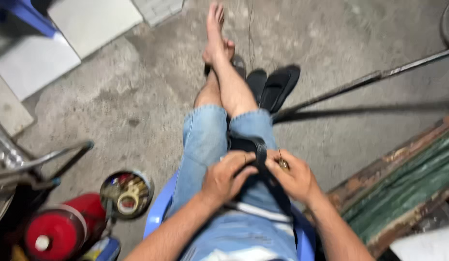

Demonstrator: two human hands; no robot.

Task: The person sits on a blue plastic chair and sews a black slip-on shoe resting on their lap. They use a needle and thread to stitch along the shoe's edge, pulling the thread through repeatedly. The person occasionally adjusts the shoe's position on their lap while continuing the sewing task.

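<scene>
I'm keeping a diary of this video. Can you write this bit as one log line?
left hand: grips black rubber strip | right hand: holds strip, small brass piece at fingers | seat: blue plastic chair | nearby: black sandals

Matt black rubber tube [251, 147], rough concrete floor [137, 96]

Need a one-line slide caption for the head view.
Seated on a blue plastic chair, a person's left hand and right hand grip a black rubber strip over the lap.

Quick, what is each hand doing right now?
Left hand: closed on the black rubber strip on the lap.
Right hand: closed on the same strip, with a small brass-coloured piece at its fingertips.
</scene>
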